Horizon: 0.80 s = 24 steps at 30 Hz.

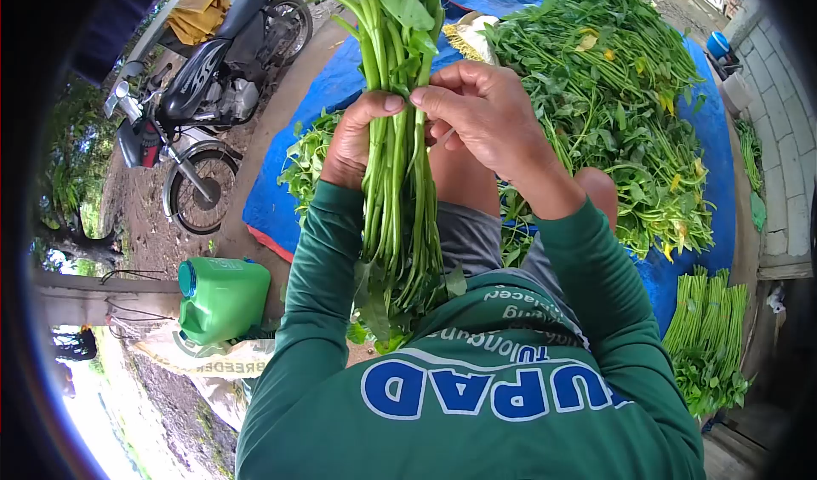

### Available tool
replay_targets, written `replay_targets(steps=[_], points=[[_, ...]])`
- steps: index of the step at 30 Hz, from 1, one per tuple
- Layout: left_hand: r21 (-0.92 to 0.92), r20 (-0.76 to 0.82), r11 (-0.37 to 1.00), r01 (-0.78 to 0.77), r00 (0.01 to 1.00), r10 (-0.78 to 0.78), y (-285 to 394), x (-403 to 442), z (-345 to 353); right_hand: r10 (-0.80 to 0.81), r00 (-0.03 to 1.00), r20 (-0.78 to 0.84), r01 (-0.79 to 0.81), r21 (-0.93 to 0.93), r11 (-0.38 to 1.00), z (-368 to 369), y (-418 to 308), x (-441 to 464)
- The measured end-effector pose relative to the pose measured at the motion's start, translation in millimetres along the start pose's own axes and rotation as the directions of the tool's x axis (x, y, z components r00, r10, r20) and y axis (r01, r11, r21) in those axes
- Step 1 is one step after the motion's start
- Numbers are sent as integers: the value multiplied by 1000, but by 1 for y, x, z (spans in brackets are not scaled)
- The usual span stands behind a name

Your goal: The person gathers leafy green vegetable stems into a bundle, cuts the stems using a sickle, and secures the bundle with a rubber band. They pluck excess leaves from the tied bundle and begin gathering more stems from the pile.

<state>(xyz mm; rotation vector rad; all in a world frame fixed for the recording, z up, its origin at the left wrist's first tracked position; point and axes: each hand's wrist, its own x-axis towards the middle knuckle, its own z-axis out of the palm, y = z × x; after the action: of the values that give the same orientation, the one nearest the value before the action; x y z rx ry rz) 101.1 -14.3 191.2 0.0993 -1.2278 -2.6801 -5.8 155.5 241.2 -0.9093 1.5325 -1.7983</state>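
Observation:
A long bunch of leafy green stems that looks like water spinach (396, 174) stands upright in front of my chest, its lower leaves hanging near my lap. My left hand (353, 135) is closed round the bunch from the left, thumb across the front of the stems. At the bunch's right edge, my right hand (494, 118) has its thumb and forefinger pinched at a stem. Its other fingers are curled and partly hidden. A big loose heap of the same greens (617, 97) lies to the right on a blue tarp (328, 80).
Tied bundles of greens (706, 331) stand at the lower right near a block wall (783, 131). A green jerrycan (225, 297) and a printed sack (204, 352) are on my left. A motorcycle (208, 88) is parked at the upper left, beyond the tarp.

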Motion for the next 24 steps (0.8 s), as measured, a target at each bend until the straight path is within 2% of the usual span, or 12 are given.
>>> replay_targets(steps=[5, 9, 10, 13, 14, 17, 18, 21, 22, 24], points=[[-48, 117, 999, 3, 993, 3, -6, 13, -8, -81, 996, 20, 81, 32, 996, -6, 11, 1], [-10, 3, 999, -44, 999, 44, -6, 8, 4, -159, 987, 29, 155, 99, 983, -4, 27, -3], [1, 26, 999, -44, 999, 43, -5, 7, 1, -170, 985, 28, 164, 157, 974, -2, 31, -2], [-22, 69, 999, -23, 997, 25, -8, 11, -2, -73, 995, -64, 82, 163, 983, -4, 37, 4], [-15, 43, 999, -35, 998, 36, -10, 11, 1, -88, 993, -75, 104, 241, 965, -4, 40, 6], [87, -25, 996, -29, 999, 31, -9, 4, 23, -109, 992, -57, 116, 142, 983, -11, 37, 9], [157, -65, 988, -10, 998, 20, -8, 4, 29, -159, 983, -92, 169, 116, 979, -9, 37, 15], [213, 56, 977, -8, 998, -5, -9, 10, 17, -58, 995, 85, 48, 115, 992, -31, 21, 17], [187, 20, 982, -8, 1000, 4, -12, 9, 22, -41, 990, 138, 32, 68, 997, -40, 14, 17], [162, 32, 987, 14, 999, -20, -16, 13, 25, -254, 966, 46, 258, -143, 956, -44, 1, 10]])
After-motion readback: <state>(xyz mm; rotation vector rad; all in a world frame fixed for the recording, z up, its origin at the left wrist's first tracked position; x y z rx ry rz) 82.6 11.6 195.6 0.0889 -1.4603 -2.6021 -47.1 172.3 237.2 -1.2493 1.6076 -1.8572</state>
